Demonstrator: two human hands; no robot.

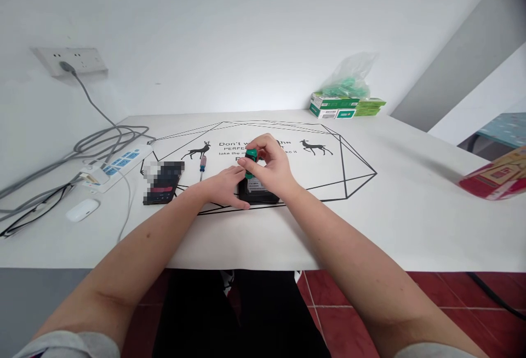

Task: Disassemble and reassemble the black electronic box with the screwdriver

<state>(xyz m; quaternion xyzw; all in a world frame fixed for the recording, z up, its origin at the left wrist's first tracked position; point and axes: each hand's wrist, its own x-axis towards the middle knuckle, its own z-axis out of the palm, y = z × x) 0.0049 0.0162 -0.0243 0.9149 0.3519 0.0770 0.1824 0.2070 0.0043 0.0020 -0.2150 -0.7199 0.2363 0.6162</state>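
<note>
A flat black device (258, 196) with a white printed label lies on the table in front of me. My left hand (224, 187) holds it by its left side, thumb stretched along the near edge; the other fingertips are partly hidden. Above the label, my right hand (271, 163) pinches the green-and-black handle (251, 163) of what looks like a screwdriver, held upright. Its lower end is hard to make out against the device. Left of my hands lies another screwdriver (203, 164) with a reddish and blue handle, its shaft towards me.
A phone (163, 183) lies left of my left arm, near a white case (83, 210), a power strip (123, 166), cables and black-framed glasses (36, 213). Green-and-white boxes (335, 105) with a plastic bag (349, 79) stand at the back. A red package (495, 174) sits far right.
</note>
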